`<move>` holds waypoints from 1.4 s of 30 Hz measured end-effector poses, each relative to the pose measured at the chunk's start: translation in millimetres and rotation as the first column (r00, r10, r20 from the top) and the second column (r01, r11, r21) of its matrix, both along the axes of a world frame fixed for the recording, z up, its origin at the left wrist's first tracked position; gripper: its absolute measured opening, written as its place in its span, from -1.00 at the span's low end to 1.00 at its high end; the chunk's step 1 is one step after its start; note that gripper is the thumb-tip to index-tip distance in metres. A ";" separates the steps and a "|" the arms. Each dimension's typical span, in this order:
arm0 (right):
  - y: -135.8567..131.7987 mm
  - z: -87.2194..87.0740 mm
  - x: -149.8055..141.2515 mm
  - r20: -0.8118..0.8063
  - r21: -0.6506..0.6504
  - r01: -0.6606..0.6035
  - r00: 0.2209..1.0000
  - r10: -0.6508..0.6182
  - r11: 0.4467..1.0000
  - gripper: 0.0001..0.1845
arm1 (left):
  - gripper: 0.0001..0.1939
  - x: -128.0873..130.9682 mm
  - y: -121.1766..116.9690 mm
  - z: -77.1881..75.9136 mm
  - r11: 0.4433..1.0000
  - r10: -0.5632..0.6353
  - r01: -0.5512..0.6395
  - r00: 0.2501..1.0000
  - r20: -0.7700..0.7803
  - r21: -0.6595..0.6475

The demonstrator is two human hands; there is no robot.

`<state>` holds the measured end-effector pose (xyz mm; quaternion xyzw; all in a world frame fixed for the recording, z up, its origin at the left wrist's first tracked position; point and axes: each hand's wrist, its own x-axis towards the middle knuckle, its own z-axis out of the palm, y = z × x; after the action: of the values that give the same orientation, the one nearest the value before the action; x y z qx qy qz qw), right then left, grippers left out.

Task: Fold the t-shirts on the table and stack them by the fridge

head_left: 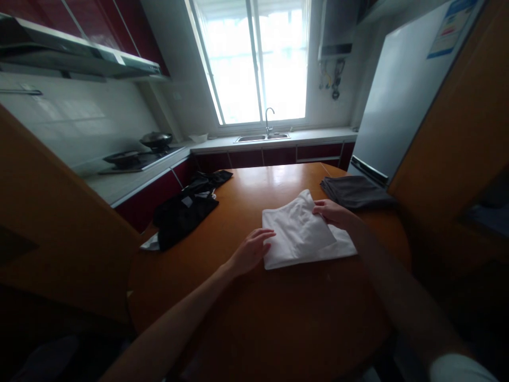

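Note:
A white garment (294, 233), partly folded over on itself, lies on the wooden table in front of me; its exact kind cannot be made out. My left hand (251, 251) rests at its left edge, fingers stretched and a little apart, the fingertips touching the cloth. At the upper right of the folded part, my right hand (333, 211) pinches the fabric between thumb and fingers. A single layer of the white cloth sticks out to the right beneath my right forearm.
Dark grey folded cloth (356, 192) lies at the table's right far side. Black clothing (185, 212) with pale tags is heaped on the left. Beyond the round-edged wooden table (254, 196) stand a counter with a sink (262, 138), a stove with pans (156, 140) and a fridge (397, 101).

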<state>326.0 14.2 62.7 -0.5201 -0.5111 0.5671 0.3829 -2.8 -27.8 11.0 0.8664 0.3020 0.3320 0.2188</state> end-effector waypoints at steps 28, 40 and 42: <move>-0.7 -5.0 84.9 0.131 -0.099 0.013 0.991 0.000 0.995 -0.46 | -0.50 8.2 -4.2 -5.7 0.961 -0.254 0.274 0.919 -0.302 0.025; 24.9 -36.2 81.0 0.338 0.060 0.234 0.910 -0.241 0.970 -0.78 | -0.51 8.3 -3.9 -7.6 0.963 -0.259 0.271 0.916 -0.305 -0.005; 31.4 -42.8 76.7 0.347 0.148 0.300 0.876 -0.334 0.942 -0.77 | -0.52 8.4 -3.9 -8.0 0.964 -0.253 0.265 0.913 -0.319 -0.005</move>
<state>402.7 45.5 20.0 -0.6758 -0.5065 0.3657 0.3912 5.6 -31.7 3.0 0.9448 0.2094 0.1624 0.1929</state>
